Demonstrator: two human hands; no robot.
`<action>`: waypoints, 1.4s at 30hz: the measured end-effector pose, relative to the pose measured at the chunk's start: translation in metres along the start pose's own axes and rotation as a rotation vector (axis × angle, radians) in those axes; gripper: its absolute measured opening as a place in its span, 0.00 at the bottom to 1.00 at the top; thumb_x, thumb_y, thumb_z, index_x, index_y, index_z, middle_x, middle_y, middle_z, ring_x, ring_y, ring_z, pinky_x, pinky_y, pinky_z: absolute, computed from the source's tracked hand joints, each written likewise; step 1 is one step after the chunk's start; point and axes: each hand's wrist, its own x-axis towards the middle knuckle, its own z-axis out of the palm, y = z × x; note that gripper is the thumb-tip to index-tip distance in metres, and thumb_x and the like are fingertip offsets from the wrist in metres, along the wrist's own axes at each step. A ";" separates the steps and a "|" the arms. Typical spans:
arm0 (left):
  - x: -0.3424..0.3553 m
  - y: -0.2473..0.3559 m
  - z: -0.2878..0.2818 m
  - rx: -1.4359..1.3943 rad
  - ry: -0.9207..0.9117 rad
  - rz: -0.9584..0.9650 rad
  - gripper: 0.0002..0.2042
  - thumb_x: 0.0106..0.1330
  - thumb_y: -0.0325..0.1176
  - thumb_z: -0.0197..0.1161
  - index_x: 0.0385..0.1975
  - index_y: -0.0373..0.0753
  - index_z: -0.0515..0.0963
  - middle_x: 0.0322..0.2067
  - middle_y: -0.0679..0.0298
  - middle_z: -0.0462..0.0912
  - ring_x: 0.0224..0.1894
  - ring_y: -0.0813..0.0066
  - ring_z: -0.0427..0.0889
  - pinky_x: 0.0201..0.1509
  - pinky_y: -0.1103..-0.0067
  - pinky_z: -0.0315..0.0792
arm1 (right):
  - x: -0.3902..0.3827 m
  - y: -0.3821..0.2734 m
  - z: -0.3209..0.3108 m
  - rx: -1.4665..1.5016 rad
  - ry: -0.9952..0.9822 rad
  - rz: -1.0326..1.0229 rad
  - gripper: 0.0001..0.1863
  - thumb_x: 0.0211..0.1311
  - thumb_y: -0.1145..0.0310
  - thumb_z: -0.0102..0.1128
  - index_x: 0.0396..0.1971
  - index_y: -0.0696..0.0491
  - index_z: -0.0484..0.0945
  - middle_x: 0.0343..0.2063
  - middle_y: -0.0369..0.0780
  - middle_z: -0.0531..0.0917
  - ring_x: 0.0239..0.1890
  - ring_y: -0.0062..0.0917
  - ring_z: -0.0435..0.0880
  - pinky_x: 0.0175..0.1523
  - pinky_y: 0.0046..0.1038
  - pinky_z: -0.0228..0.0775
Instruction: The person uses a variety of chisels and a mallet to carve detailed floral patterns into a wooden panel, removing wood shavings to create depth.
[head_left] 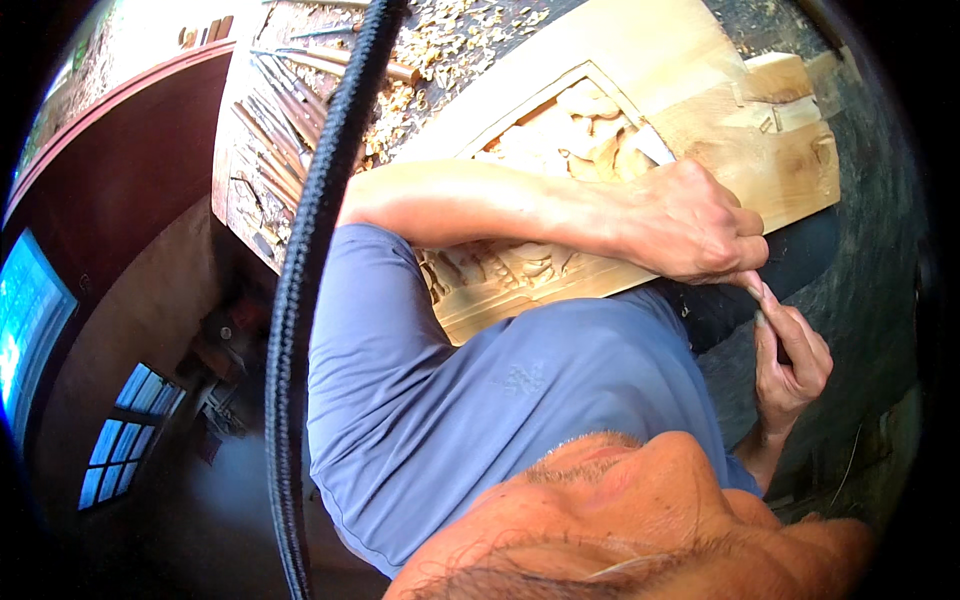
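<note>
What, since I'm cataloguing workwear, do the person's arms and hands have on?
A blue-grey shirt, its left sleeve leaving the forearm bare; the right sleeve is mostly hidden. Left hand and right hand are gloveless; no watch or ring shows.

My left forearm [500, 205] is barring the way over the carved board [650, 50]; beyond it, the board's smooth far end is lying open. Hand tools [285, 150] and wood shavings [470, 45] are crowding the left side, my chest [560, 370] the near edge.
</note>
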 end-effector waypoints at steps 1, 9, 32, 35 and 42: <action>0.000 0.000 0.001 0.001 -0.012 0.003 0.19 0.77 0.54 0.65 0.30 0.46 0.78 0.26 0.67 0.77 0.25 0.66 0.84 0.23 0.69 0.76 | -0.002 0.001 0.001 0.002 0.012 0.007 0.16 0.61 0.90 0.71 0.48 0.63 0.90 0.34 0.47 0.91 0.33 0.29 0.92 0.37 0.27 0.79; -0.002 -0.004 0.001 0.033 0.071 -0.041 0.23 0.77 0.57 0.64 0.26 0.45 0.77 0.23 0.67 0.78 0.25 0.64 0.86 0.23 0.67 0.77 | 0.010 -0.002 0.004 0.027 -0.012 0.030 0.17 0.61 0.91 0.70 0.50 0.64 0.90 0.32 0.47 0.90 0.31 0.28 0.91 0.36 0.26 0.78; -0.006 -0.001 0.007 0.025 0.022 -0.022 0.24 0.78 0.57 0.62 0.26 0.45 0.78 0.23 0.66 0.79 0.24 0.63 0.86 0.24 0.67 0.77 | -0.004 0.002 0.014 0.039 0.015 0.010 0.15 0.65 0.93 0.65 0.49 0.67 0.88 0.30 0.43 0.87 0.30 0.21 0.83 0.35 0.23 0.73; -0.014 -0.005 0.012 0.098 0.094 -0.080 0.22 0.75 0.57 0.66 0.26 0.46 0.77 0.24 0.66 0.77 0.24 0.65 0.84 0.24 0.69 0.76 | 0.008 -0.003 0.026 0.001 0.011 0.010 0.14 0.65 0.92 0.66 0.49 0.67 0.88 0.30 0.43 0.87 0.30 0.21 0.84 0.36 0.23 0.74; -0.013 -0.007 0.003 0.070 0.076 0.046 0.20 0.76 0.55 0.67 0.28 0.46 0.76 0.25 0.67 0.73 0.22 0.67 0.81 0.23 0.70 0.74 | 0.010 -0.007 0.017 0.040 0.015 0.085 0.18 0.60 0.91 0.70 0.50 0.62 0.91 0.29 0.46 0.88 0.28 0.26 0.87 0.35 0.26 0.75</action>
